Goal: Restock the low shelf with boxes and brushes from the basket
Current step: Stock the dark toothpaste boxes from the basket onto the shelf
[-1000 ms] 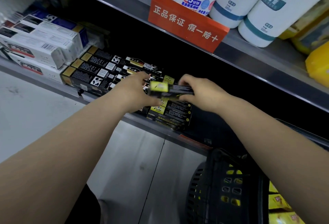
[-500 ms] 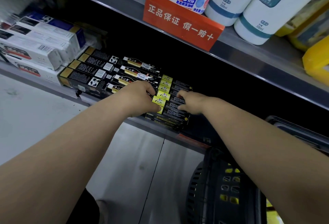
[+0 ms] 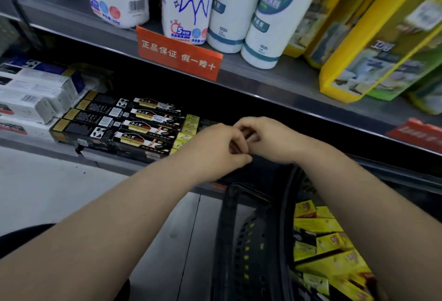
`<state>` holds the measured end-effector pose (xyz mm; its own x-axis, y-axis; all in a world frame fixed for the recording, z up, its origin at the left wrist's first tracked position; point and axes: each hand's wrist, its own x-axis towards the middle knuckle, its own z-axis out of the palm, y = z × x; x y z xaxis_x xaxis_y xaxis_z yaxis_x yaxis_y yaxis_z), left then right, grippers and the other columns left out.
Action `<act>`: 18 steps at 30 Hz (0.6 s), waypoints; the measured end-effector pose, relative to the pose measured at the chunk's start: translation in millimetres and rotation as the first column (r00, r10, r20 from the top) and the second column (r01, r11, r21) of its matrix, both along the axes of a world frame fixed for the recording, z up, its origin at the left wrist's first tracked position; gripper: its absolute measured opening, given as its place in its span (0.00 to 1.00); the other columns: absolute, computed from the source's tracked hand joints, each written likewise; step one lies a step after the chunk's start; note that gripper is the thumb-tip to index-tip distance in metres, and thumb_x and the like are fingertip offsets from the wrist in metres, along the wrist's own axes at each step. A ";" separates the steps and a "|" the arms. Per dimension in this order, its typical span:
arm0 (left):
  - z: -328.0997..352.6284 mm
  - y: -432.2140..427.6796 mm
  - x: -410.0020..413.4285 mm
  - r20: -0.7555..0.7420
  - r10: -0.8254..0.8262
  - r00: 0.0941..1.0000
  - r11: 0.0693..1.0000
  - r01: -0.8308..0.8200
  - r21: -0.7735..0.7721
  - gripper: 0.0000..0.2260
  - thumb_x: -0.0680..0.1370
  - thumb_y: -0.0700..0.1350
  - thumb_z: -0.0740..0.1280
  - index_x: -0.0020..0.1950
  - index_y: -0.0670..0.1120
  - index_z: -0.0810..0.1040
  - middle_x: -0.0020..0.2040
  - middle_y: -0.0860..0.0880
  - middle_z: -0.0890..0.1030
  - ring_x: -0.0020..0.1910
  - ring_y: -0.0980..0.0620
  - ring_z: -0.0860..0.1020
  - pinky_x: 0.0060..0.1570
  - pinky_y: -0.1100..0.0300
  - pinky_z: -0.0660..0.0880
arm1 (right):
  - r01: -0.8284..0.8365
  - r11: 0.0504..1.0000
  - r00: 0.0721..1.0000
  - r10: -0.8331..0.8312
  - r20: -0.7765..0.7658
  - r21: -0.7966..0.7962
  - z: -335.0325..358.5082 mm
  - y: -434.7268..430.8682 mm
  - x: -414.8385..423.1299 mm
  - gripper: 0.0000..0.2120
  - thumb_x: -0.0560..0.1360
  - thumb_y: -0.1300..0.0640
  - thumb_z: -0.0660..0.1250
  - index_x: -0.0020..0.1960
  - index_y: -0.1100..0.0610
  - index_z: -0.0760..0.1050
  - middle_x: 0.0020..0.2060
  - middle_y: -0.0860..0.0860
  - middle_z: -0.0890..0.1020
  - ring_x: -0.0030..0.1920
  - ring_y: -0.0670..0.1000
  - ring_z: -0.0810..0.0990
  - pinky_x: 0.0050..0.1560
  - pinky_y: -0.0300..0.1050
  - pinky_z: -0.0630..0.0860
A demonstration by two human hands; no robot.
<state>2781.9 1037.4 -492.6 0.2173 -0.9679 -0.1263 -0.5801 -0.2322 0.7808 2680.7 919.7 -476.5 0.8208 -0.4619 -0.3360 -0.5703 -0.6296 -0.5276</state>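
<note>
On the low shelf (image 3: 112, 157), rows of long black boxes (image 3: 143, 128) lie flat. Right of them sits a stack of black boxes with yellow ends (image 3: 190, 123), mostly hidden by my hands. My left hand (image 3: 215, 150) and my right hand (image 3: 270, 138) hover together over the shelf's front edge, knuckles touching. The fingers of both are curled and nothing shows in either. Below them stands the black basket (image 3: 248, 241), with several yellow boxes (image 3: 318, 226) inside.
White boxes (image 3: 35, 99) are stacked at the shelf's left end. The upper shelf carries white bottles (image 3: 186, 1), yellow packs (image 3: 382, 37) and an orange sign (image 3: 178, 55) on its lip. Pale floor (image 3: 47, 193) lies to the left of the basket.
The black box with a yellow end went from both hands onto the stack. Both hands have let go and drawn back towards the shelf edge. The view has tilted up.
</note>
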 end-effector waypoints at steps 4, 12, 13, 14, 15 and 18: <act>19.5 4.6 -49.4 0.195 -0.225 0.955 0.963 0.248 -0.104 0.04 0.75 0.53 0.66 0.45 0.55 0.79 0.48 0.57 0.80 0.49 0.58 0.76 0.53 0.57 0.73 | 0.158 0.984 0.964 -0.172 0.200 0.084 23.7 19.7 -85.7 0.12 0.72 0.69 0.66 0.48 0.54 0.78 0.39 0.48 0.82 0.37 0.44 0.78 0.40 0.36 0.75; 21.8 18.2 -113.8 0.267 -0.502 0.822 0.852 0.523 -0.009 0.06 0.78 0.53 0.61 0.46 0.55 0.76 0.43 0.61 0.72 0.49 0.61 0.70 0.50 0.62 0.69 | 0.174 0.961 0.899 -0.243 -0.363 -0.213 -58.9 29.4 -211.9 0.16 0.75 0.55 0.66 0.62 0.52 0.73 0.61 0.50 0.76 0.58 0.52 0.76 0.55 0.43 0.72; 20.4 17.4 -117.6 0.282 -0.513 0.810 0.847 0.531 0.017 0.06 0.78 0.53 0.62 0.46 0.54 0.76 0.42 0.61 0.71 0.47 0.61 0.70 0.48 0.62 0.68 | 0.201 0.967 0.885 -0.247 -0.395 -0.153 -72.7 35.0 -218.2 0.21 0.75 0.53 0.66 0.67 0.52 0.69 0.65 0.51 0.72 0.62 0.53 0.73 0.59 0.45 0.71; 19.4 16.2 -120.5 0.294 -0.519 0.803 0.846 0.533 0.038 0.06 0.78 0.53 0.62 0.46 0.54 0.76 0.41 0.61 0.71 0.45 0.61 0.70 0.45 0.62 0.68 | 0.238 0.964 0.882 -0.264 -0.391 -0.114 -85.8 39.7 -222.0 0.26 0.75 0.51 0.66 0.71 0.53 0.64 0.68 0.53 0.68 0.65 0.55 0.71 0.62 0.47 0.69; 18.5 14.9 -122.6 0.299 -0.519 0.801 0.847 0.529 0.052 0.05 0.78 0.52 0.62 0.46 0.54 0.76 0.41 0.60 0.72 0.43 0.60 0.70 0.44 0.62 0.68 | 0.262 0.959 0.882 -0.285 -0.375 -0.112 -97.7 43.3 -223.3 0.29 0.75 0.51 0.66 0.73 0.55 0.60 0.69 0.54 0.66 0.67 0.56 0.69 0.63 0.48 0.69; 16.0 11.1 -129.4 0.260 -0.491 0.831 0.868 0.493 0.062 0.04 0.78 0.51 0.63 0.47 0.55 0.76 0.45 0.61 0.76 0.44 0.62 0.73 0.46 0.62 0.73 | 0.280 0.930 0.874 -0.350 -0.336 -0.240 -119.4 46.5 -222.1 0.29 0.76 0.54 0.65 0.74 0.55 0.59 0.68 0.55 0.66 0.66 0.58 0.68 0.61 0.49 0.70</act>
<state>2652.5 1048.5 -476.6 -0.2647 -0.9562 -0.1254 -0.7966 0.1435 0.5872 2458.6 966.1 -596.0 0.4551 -0.7556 -0.4711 -0.8840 -0.4468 -0.1374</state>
